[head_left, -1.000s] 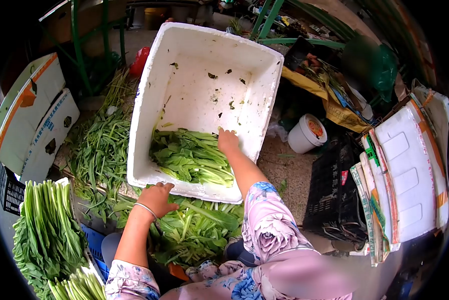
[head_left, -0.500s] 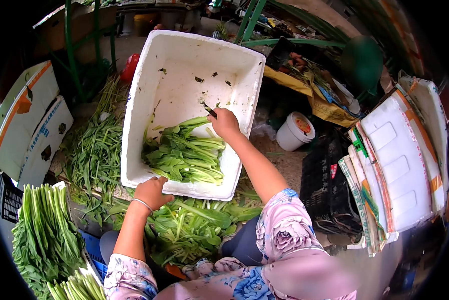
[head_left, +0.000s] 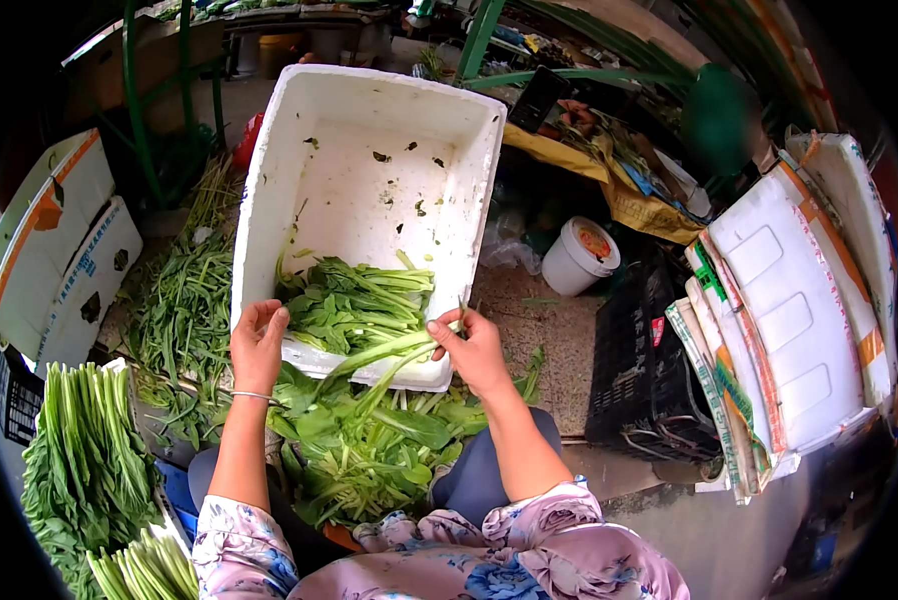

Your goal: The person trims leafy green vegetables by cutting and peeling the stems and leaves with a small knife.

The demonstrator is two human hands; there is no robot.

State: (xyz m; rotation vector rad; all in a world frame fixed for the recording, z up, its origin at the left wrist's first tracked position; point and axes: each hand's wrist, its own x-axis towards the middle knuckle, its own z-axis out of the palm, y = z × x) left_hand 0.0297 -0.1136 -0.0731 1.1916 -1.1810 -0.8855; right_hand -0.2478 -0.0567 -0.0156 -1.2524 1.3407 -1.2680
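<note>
The head view shows a white foam box (head_left: 369, 190) tilted before the person, its inner base speckled with dark leaf scraps. A bundle of greens (head_left: 344, 300) lies inside at the near end. The right hand (head_left: 466, 348) pinches a pale stalk (head_left: 401, 346) between thumb and fingers over the near rim; the left hand (head_left: 258, 335), fingers loosely curled and parted from the thumb, is by the box's left wall, apparently holding nothing. Loose leaves (head_left: 359, 455) heap below the near rim, and more cut greens (head_left: 194, 305) cover the speckled ground (head_left: 529, 325) to the left. At right are a white bucket (head_left: 572, 262), a black crate (head_left: 634, 365) and stacked foam panels (head_left: 799, 310); green metal bars (head_left: 481, 40) rise behind.
</note>
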